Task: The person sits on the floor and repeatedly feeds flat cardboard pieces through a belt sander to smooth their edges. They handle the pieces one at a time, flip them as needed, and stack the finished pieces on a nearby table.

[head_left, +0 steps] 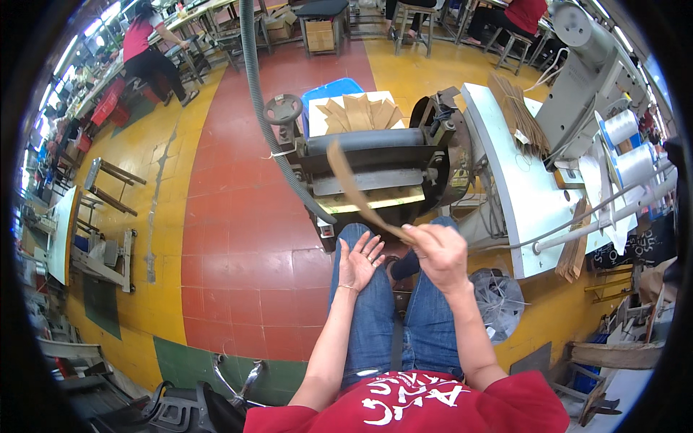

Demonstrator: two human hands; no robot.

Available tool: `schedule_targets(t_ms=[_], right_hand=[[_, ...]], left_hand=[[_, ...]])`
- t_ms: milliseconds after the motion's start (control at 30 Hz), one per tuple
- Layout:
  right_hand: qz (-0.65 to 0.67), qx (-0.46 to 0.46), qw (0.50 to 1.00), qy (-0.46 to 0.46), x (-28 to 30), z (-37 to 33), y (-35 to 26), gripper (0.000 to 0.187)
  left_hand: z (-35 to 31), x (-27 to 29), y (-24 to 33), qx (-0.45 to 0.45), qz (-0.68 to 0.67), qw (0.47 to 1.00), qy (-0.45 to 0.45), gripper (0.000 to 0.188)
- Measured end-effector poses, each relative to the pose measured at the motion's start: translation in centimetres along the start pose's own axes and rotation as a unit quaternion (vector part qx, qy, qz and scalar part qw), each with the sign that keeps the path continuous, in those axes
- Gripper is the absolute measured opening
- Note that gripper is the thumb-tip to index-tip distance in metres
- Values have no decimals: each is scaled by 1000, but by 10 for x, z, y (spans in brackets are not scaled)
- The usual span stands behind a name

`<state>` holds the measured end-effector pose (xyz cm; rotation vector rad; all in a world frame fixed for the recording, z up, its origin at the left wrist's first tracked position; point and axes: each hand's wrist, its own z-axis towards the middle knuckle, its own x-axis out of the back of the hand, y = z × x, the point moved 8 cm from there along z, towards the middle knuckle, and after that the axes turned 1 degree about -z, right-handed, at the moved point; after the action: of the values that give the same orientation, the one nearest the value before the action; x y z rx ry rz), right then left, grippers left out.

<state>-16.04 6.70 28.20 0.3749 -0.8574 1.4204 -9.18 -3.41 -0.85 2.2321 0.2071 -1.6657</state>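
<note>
Brown strip (354, 189), long, thin, curved, pinched at its lower end in the right hand (439, 252); it arcs up and away to the left from that hand, its free end in front of the roller machine (375, 162). Right hand fingers closed on the strip end, held above the right knee. Left hand (359, 261) empty, palm up, fingers spread, resting on the left thigh just left of the right hand, not touching the strip. Hands near each other but apart. Person seated, blue jeans (375, 310), red shirt (426, 404).

Roller machine straight ahead of both hands: dark roller, yellowish ledge below it, round handwheel (283, 109) at its left. Stack of tan cut pieces (357, 112) on a white board beyond the roller, with a blue crate behind. Grey ribbed hose (256, 94) runs down left of the machine. Right of the right hand: white counter (512, 195) with a bundle of brown strips (516, 108) and a sewing machine (585, 72); white thread cones (628, 144) farther right. Floor red and yellow tile. Other people seated at work far ahead.
</note>
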Motion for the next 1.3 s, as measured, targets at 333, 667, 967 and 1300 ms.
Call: schedule_targets(t_ms=[333, 667, 967, 1300], right_hand=[[462, -280, 827, 155, -47, -8, 73, 12], [466, -662, 584, -61, -218, -159, 115, 28], [376, -585, 716, -55, -209, -70, 124, 99], [413, -250, 863, -150, -163, 189, 161, 36]], left_hand=[[1, 5, -4, 26, 12, 999, 35, 65], [12, 6, -11, 87, -46, 995, 30, 68], [16, 9, -5, 126, -125, 984, -13, 70], [16, 10, -6, 177, -136, 975, 24, 71]])
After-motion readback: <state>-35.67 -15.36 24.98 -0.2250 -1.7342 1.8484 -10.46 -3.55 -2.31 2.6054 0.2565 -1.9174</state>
